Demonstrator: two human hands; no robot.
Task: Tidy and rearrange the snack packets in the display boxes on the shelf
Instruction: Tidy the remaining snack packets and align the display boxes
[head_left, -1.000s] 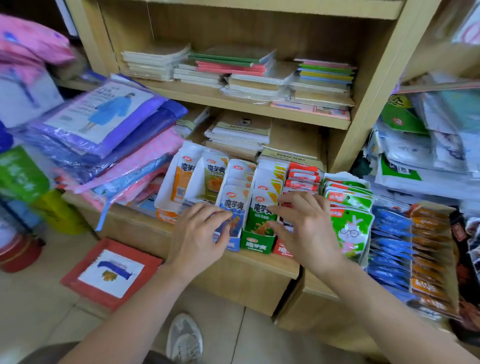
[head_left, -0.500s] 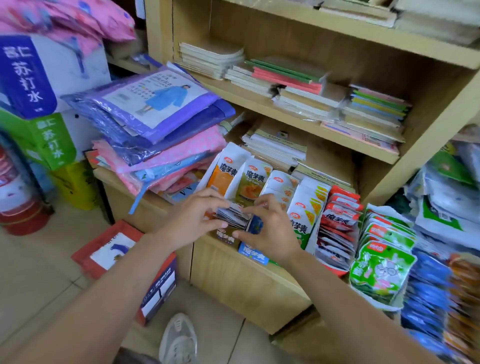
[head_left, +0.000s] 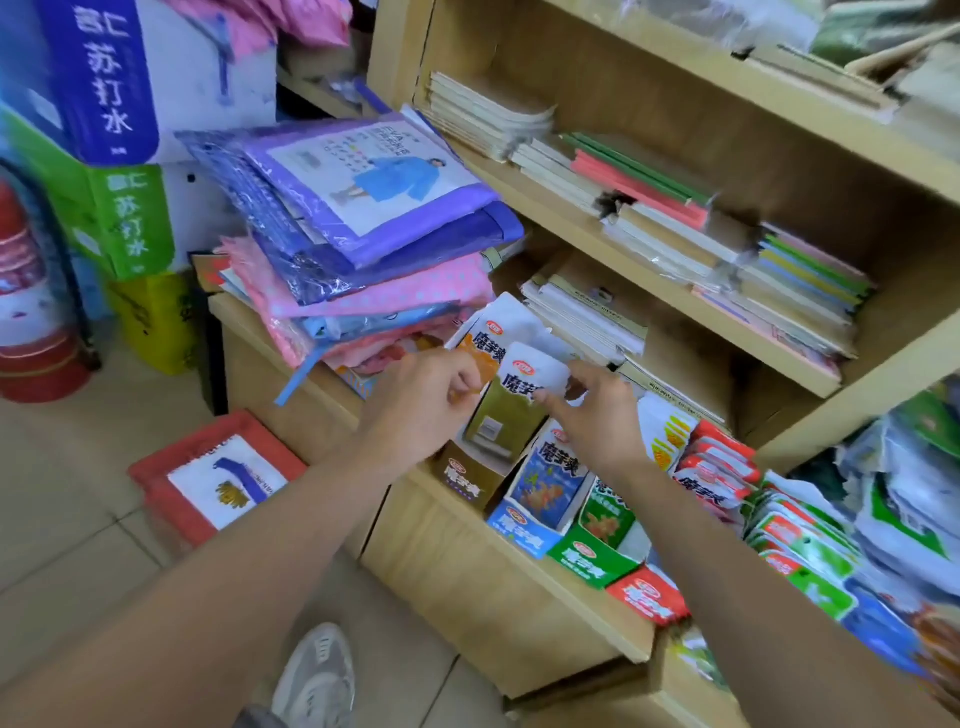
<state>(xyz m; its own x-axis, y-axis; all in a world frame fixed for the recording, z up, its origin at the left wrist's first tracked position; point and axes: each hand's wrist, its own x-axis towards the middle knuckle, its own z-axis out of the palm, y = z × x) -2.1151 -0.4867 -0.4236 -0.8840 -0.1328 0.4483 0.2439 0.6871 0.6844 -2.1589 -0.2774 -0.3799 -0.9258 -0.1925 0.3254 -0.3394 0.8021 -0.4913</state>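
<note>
Since a moment ago, both hands have been shifted leftward along the shelf (head_left: 519, 587) to the brown display box (head_left: 470, 475), where a brown snack packet (head_left: 511, 410) is now pinched between left hand (head_left: 421, 410) and right hand (head_left: 597, 415) fingers, apparently for straightening.
</note>
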